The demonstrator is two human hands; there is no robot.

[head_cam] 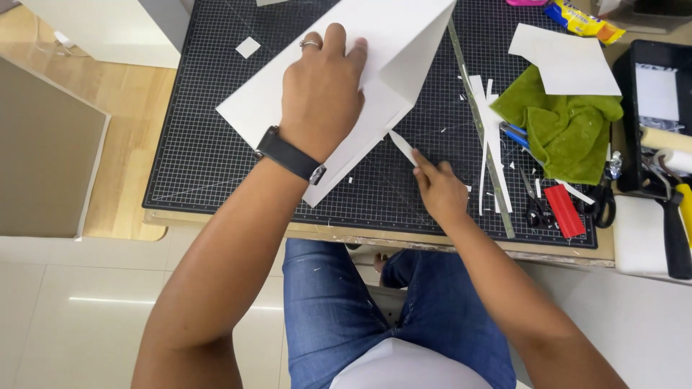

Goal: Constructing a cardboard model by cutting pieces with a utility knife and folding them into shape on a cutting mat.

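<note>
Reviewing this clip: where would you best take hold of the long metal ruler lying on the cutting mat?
Probably the ruler is best gripped at its near end by the mat's front edge, coming from the right. It lies flat and diagonal, and white paper strips and the folded sheet crowd its middle and far end.

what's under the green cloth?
A blue-handled tool pokes out from beneath the green cloth, on the cutting mat. The rest of the tool is covered.

You stand at a wooden table (130,101) bearing a black gridded mat (209,151). Below lies a glossy pale tiled floor (79,310) reflecting overhead light.
</note>
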